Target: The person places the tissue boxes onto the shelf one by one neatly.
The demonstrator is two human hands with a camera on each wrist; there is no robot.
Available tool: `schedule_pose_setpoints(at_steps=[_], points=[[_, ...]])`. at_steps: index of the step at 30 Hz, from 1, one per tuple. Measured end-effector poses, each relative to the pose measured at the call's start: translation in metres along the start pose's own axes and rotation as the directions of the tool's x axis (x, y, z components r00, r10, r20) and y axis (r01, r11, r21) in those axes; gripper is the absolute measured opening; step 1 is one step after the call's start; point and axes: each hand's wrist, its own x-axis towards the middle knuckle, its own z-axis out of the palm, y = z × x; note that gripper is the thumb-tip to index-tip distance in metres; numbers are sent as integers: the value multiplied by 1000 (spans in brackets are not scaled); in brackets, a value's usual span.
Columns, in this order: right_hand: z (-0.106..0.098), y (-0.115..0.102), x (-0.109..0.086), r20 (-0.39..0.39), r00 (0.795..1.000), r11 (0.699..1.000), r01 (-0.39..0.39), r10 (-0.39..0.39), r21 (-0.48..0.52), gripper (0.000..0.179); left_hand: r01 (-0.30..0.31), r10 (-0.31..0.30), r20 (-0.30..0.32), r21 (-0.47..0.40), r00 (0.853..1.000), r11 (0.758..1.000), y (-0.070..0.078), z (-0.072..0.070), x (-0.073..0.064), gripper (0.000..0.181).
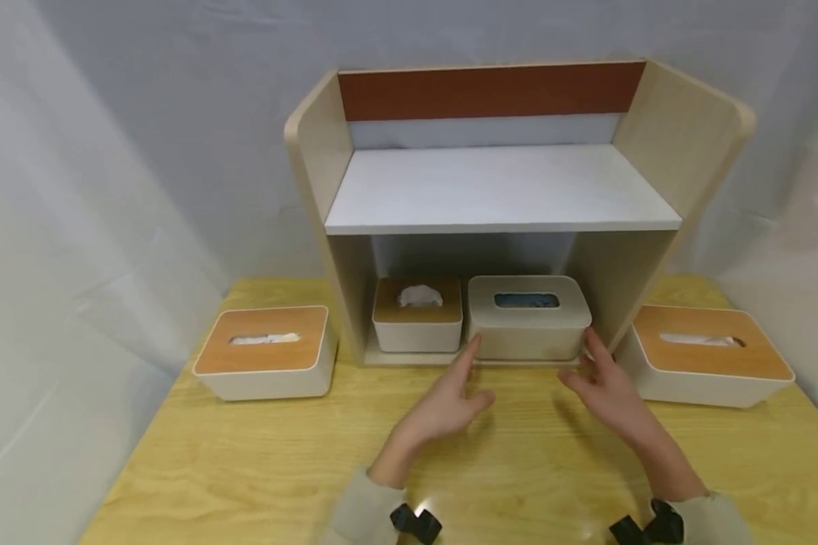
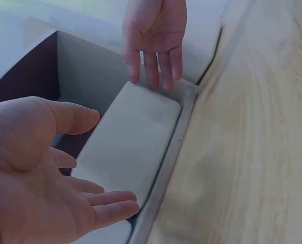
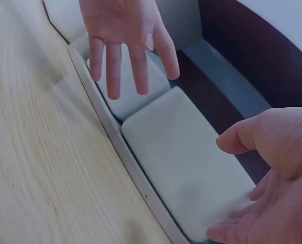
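- Flanking the pale tissue box point(image 1: 528, 342) in the head view: left hand point(image 1: 443, 409) at its seven o'clock, right hand point(image 1: 607, 390) at four, both unclenched, gripping nothing! It sits in the shelf unit's point(image 1: 504, 189) lower bay, at three o'clock of a wood-lidded box point(image 1: 417, 334).
- Left wrist: left hand loose at eight, right at twelve.
- Right wrist: right hand at four, left at eleven; contact, can't tell.
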Motion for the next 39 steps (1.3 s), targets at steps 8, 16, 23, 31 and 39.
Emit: schedule_pose_setpoints(at_steps=[8,16,23,31,39], points=[[3,-24,-2,25,999,999,29,-30,34,81,-32,33,-26,38,999,999,13,-11,-13,80],[27,-36,-5,142,984,990,92,-107,108,72,-16,30,-61,222,998,975,25,-30,-59,77],[56,-43,-5,254,959,983,86,-126,164,72,19,101,-259,425,961,905,17,-69,-125,72],[89,-49,7,311,941,980,81,-135,180,71,62,148,-429,438,891,897,-2,-128,-162,60],[136,-62,26,380,912,974,71,-151,217,71,163,63,-584,327,809,931,-40,-196,-164,56]])
